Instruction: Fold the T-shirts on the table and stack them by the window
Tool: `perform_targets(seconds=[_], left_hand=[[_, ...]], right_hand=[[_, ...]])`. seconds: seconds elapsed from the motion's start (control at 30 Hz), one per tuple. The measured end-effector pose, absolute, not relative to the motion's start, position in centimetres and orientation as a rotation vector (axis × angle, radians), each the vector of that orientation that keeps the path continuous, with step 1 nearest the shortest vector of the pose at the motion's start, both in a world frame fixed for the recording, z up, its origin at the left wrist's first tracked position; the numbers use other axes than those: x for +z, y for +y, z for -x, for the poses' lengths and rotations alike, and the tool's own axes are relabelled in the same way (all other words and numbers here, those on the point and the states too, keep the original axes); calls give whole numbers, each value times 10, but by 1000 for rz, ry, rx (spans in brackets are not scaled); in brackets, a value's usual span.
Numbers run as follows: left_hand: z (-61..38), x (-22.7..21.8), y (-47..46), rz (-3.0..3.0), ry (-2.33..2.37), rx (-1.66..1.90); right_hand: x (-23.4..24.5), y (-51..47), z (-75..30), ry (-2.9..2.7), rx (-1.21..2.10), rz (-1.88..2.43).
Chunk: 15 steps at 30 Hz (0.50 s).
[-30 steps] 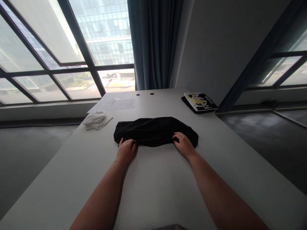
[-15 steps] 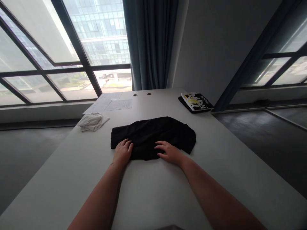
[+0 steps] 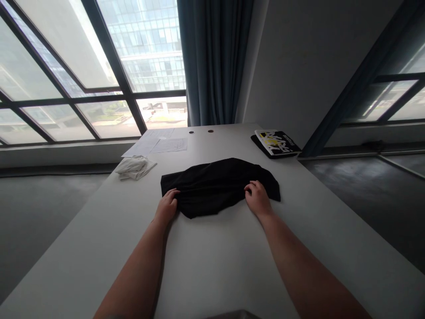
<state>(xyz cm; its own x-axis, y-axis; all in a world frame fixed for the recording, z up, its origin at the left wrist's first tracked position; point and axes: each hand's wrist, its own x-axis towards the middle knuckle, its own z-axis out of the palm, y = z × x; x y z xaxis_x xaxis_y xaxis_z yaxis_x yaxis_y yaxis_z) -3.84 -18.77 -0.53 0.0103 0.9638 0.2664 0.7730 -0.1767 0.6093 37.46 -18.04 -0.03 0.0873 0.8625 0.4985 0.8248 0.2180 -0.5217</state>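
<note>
A piece of black cloth (image 3: 212,186), which looks like a folded garment, lies across the white table (image 3: 219,266) in front of me. My left hand (image 3: 167,206) is closed on its near left edge, fingers on top of the fabric. Farther right, my right hand (image 3: 258,199) pinches the near right edge, with thumb and curled fingers close together. Between the hands the fabric shows long creases, and its near edge dips toward me. The cloth's full shape is hidden by its folds.
Crumpled white cloth (image 3: 136,167) lies to the left, with paper sheets (image 3: 169,145) behind it. A black, white and yellow printed book or folder (image 3: 277,142) rests on a dark item at the back right. Two round cable holes (image 3: 210,131) mark the far end.
My right hand has moved right along the cloth's near edge and closed on it. The left hand has gone from flat to gripping. Creases now run between them, and the view has shifted slightly.
</note>
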Motion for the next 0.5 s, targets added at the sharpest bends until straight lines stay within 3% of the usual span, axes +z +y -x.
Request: perform_targets(seconds=[0.17, 0.27, 0.5], left_hand=[[23, 2, -198, -2195, 1586, 764], [17, 7, -205, -2251, 1585, 672], [12, 15, -206, -2214, 1515, 855]], right_hand=[[12, -215, -324, -2207, 364, 1124], [13, -229, -300, -2402, 537, 1072], [22, -219, -314, -2073, 674, 1200]])
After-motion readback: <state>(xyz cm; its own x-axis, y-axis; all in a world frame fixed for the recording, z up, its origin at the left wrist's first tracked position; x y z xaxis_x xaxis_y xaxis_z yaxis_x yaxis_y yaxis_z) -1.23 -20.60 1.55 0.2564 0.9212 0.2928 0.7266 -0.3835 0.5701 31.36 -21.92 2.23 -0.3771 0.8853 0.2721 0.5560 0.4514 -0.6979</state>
